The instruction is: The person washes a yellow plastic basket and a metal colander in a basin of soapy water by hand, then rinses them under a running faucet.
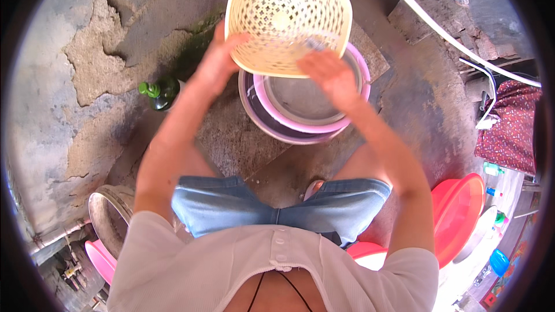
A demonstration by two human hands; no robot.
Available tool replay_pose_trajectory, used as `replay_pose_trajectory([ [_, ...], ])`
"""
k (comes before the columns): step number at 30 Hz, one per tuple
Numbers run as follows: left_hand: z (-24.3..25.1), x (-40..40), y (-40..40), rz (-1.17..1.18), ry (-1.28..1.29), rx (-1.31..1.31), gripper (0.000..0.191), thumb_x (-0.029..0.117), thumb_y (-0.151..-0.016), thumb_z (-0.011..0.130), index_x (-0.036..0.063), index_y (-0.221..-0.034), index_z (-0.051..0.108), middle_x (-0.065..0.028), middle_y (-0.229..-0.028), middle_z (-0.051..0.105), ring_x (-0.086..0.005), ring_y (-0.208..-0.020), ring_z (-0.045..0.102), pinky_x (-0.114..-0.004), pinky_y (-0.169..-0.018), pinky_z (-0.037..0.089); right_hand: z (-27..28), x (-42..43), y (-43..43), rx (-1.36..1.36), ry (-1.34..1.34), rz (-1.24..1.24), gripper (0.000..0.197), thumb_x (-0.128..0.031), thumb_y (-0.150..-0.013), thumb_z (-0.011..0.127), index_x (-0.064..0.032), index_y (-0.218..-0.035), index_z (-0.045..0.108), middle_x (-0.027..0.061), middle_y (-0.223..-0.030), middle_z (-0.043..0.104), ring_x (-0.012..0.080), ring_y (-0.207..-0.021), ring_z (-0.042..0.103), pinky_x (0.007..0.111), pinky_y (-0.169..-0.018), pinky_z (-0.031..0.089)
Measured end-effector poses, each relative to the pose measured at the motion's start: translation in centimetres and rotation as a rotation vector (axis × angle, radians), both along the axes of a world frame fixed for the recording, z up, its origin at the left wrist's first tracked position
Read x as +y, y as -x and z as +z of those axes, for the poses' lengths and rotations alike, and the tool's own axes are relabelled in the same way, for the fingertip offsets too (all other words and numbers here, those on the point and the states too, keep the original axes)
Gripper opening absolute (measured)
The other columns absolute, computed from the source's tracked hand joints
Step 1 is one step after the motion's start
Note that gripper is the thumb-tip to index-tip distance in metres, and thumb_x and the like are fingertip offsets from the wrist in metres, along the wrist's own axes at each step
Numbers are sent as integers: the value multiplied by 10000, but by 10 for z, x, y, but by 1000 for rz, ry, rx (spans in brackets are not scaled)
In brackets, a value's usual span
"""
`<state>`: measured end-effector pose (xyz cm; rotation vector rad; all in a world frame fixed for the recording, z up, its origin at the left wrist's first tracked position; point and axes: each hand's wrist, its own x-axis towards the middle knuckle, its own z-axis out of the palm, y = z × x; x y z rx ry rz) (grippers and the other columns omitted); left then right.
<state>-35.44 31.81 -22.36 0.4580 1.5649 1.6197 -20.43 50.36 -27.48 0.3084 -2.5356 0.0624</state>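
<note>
A cream plastic basket [282,2] with a pierced, woven-look wall is held tilted, its inside facing up at me. My left hand [219,65] grips its left rim, thumb over the inner side. My right hand [330,76] is at the basket's lower right inside wall, slightly blurred. At its fingers is a greyish, shiny scrubber [315,44], which looks like wire but is blurred. Beneath the basket, a pink basin [277,115] with a grey inside sits in a larger dark basin [260,123]. The basket hides their far parts.
A green pump bottle [162,93] stands left of my left forearm. A white hose [433,24] crosses the upper right. Red basins [459,216] lean at my right, and a worn round basin [108,212] leans at my left. A patterned cloth [509,128] hangs far right.
</note>
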Motion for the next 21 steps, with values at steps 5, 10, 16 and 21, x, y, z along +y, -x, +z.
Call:
replay_pose_trajectory([
  [5,-33,18,-24,329,-23,-185,460,88,-743,479,-28,-1175,372,-144,-1073,529,-227,-985,535,-360,-834,467,-8,-56,17,-38,122,-24,345,-85,-669,553,-85,-1015,546,52,-955,572,201,-892,561,333,-791,456],
  [10,-14,4,-14,108,57,-70,446,58,-728,396,-104,-1141,353,-216,-1078,508,-298,-934,564,-406,-757,514,3,24,-3,-135,-372,-30,399,-47,-688,527,-92,-1084,523,53,-1115,527,202,-1073,493,335,-886,417],
  [16,-33,22,-34,266,38,-64,500,32,-732,382,-54,-1214,280,-214,-1136,465,-280,-989,538,-402,-737,524,-29,-64,11,-162,123,-46,441,0,-703,505,-5,-1142,465,111,-1138,502,251,-1080,474,340,-912,413],
  [21,-21,14,-24,155,56,-105,462,32,-738,370,-94,-1179,309,-207,-1081,514,-283,-882,591,-386,-733,528,-19,10,-5,-127,-140,-160,356,0,-704,508,-6,-1060,518,152,-1139,500,270,-1084,467,361,-933,378],
])
